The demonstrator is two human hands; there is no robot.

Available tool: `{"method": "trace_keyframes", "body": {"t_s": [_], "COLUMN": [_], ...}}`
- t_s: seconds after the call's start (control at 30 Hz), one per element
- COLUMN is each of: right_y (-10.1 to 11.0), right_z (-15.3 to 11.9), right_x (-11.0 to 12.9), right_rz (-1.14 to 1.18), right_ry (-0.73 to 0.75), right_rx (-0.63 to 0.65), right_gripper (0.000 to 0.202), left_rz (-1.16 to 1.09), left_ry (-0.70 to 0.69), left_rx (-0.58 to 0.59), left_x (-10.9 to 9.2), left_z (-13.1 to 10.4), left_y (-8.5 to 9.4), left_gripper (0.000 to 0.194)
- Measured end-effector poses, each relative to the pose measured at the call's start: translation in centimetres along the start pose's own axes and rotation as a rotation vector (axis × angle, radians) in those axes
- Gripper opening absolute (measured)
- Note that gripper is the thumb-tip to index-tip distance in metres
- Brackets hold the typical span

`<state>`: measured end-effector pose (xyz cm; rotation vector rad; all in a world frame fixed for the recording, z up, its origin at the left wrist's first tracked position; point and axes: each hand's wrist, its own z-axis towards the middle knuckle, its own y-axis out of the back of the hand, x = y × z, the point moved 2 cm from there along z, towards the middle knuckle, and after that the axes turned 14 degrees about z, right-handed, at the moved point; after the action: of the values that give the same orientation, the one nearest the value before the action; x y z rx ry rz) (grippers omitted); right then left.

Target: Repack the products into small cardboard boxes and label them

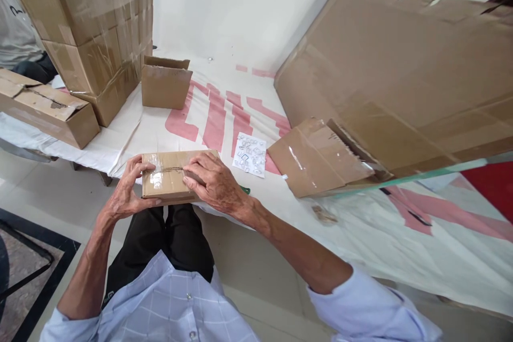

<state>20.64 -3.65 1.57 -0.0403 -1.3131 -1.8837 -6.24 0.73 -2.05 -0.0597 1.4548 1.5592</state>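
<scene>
A small brown cardboard box (170,184) lies at the table's front edge, just beyond my knees. A torn, uneven seam runs along its top, and shiny clear tape covers the seam's left part. My left hand (130,189) grips the box's left end, with fingers over the top and the thumb along the near side. Curled on the right part of the top is my right hand (214,181), its fingertips pressed at the seam. Whether it pinches a loose bit of tape cannot be made out. A green object (245,190) shows partly from behind the right wrist.
An open box (165,85) stands beyond, beside tall taped cartons (96,37). A long carton (48,112) sits left. To the right are a marked paper sheet (250,154), a flattened box (316,157) and a large cardboard panel (401,75). Another person (20,32) is partly visible far left.
</scene>
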Motion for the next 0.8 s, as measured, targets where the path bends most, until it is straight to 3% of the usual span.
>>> {"method": "trace_keyframes", "body": {"t_s": [0.33, 0.57, 0.8], "right_y": [-0.2, 1.1, 1.9], "right_z": [0.4, 0.7, 0.7], "right_x": [0.5, 0.5, 1.1], "right_rz": [0.019, 0.16, 0.007], "right_ry": [-0.091, -0.199, -0.221], "right_rx": [-0.078, 0.055, 0.054], "right_gripper": [0.012, 0.021, 0.021], "left_rz": [0.026, 0.05, 0.031], "left_ry": [-0.023, -0.034, -0.034], "left_rx": [0.061, 0.065, 0.061], "left_x": [-0.4, -0.6, -1.1], "left_z": [0.8, 0.9, 1.1], "left_y": [0.6, 0.6, 0.1], "left_gripper": [0.099, 0.1, 0.102]}}
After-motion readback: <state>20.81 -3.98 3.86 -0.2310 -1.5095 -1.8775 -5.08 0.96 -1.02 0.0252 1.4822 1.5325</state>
